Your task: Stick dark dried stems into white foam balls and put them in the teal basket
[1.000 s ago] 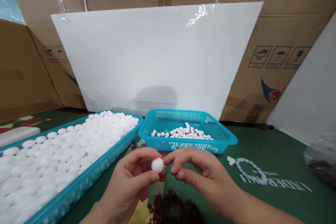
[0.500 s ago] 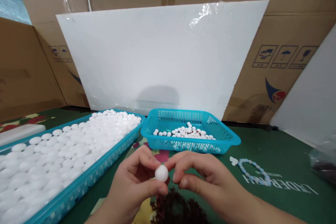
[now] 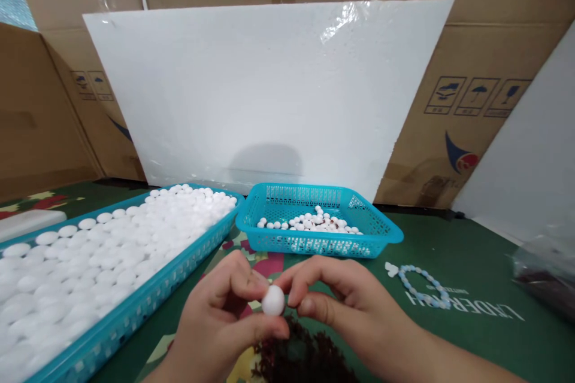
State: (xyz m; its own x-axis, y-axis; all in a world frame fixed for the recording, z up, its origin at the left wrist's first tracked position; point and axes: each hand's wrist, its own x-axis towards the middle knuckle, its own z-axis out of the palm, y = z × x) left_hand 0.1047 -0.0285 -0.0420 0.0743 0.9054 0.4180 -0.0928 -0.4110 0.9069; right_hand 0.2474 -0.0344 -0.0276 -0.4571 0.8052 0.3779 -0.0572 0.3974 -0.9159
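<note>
A smooth white ball [image 3: 273, 300] is pinched between the thumb and forefinger of my left hand [image 3: 218, 308]. My right hand [image 3: 353, 299] is closed beside it, thumb and fingers together, with the forefinger tip at the ball's upper right side. Anything small between those right fingertips is too hidden to make out. Just below the two hands lies a heap of dark red, shredded-looking bits [image 3: 303, 353], partly covered by my fingers.
To the left stands a long blue basket [image 3: 148, 296] full of white balls. A smaller blue basket [image 3: 381, 236] behind my hands holds white balls with some red among them. At right lie a pale-blue bead bracelet [image 3: 422, 299] and a clear plastic bag [image 3: 545, 272]. A white board [image 3: 269, 90] stands behind.
The view has shifted slightly, moving the baskets and bracelet a little left in the picture. My left hand still pinches the ball, and my right fingertips stay close against it.
</note>
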